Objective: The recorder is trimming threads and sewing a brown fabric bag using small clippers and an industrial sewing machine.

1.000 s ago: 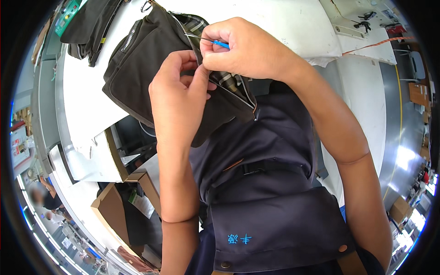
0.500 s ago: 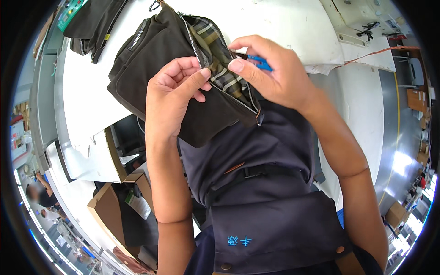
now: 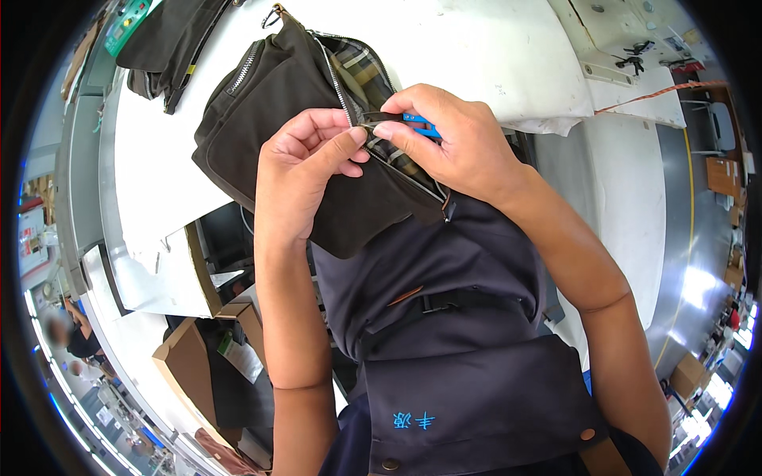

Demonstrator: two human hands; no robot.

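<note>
A dark bag (image 3: 278, 103) lies on the white table's edge, its long metal zipper (image 3: 340, 82) undone and a plaid lining (image 3: 367, 70) showing inside. With thumb and forefinger, my left hand (image 3: 305, 163) pinches the bag at the zipper edge. Between the fingers of my right hand (image 3: 460, 139) is a pair of blue-handled thread snips (image 3: 421, 124). The snips' blades point left, close to my left fingertips. Any thread at that spot is too small to make out. The bag's near corner rests against my dark apron (image 3: 444, 246).
Another dark bag (image 3: 165, 47) lies at the table's (image 3: 468, 47) far left. Below the table on the left stands an open cardboard box (image 3: 186, 365). Small black clamps (image 3: 631, 63) sit at the far right, near an orange cord (image 3: 659, 95). A person (image 3: 79, 333) is in the left background.
My right hand has moved left, bringing the snips' blades up to my left fingertips. The bag has shifted slightly to the right; my left hand keeps its pinch.
</note>
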